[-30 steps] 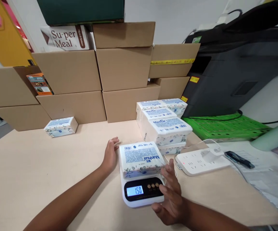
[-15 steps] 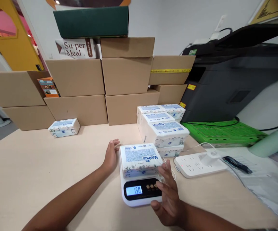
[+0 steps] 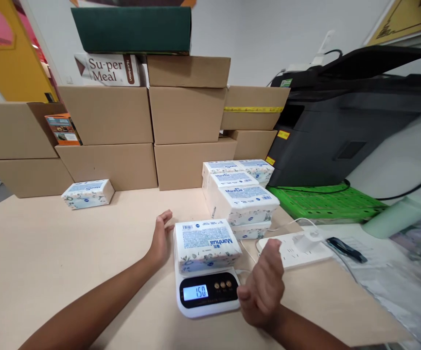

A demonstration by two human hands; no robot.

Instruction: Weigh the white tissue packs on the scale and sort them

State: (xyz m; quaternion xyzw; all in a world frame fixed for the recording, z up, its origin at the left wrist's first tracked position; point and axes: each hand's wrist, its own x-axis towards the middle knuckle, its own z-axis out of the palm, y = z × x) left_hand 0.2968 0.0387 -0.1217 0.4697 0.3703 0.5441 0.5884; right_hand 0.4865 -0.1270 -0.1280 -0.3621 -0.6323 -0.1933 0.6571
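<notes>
A white pack of tissues (image 3: 207, 245) with blue print reading "Manhua" lies flat on a white digital kitchen scale (image 3: 208, 311). The scale's lit display (image 3: 195, 292) shows digits that look like 150. My left hand (image 3: 161, 242) rests on the table close by the left side of the pack, fingers extended and holding nothing. To the right of the scale, my right hand (image 3: 263, 284) is raised with its fingers stretched upward and holding nothing. It partly covers the power strip behind it.
More tissue packs (image 3: 249, 201) are stacked behind the scale, and a single pack (image 3: 88, 194) sits at the left. Cardboard boxes (image 3: 186, 116) line the back. At right are a white power strip (image 3: 316, 250), a green crate (image 3: 336, 204) and a dark printer (image 3: 327, 136).
My right hand has drawn away from the scale's buttons to the right, and its fingers have come together. The left hand stays beside the pack. The view has shifted slightly.
</notes>
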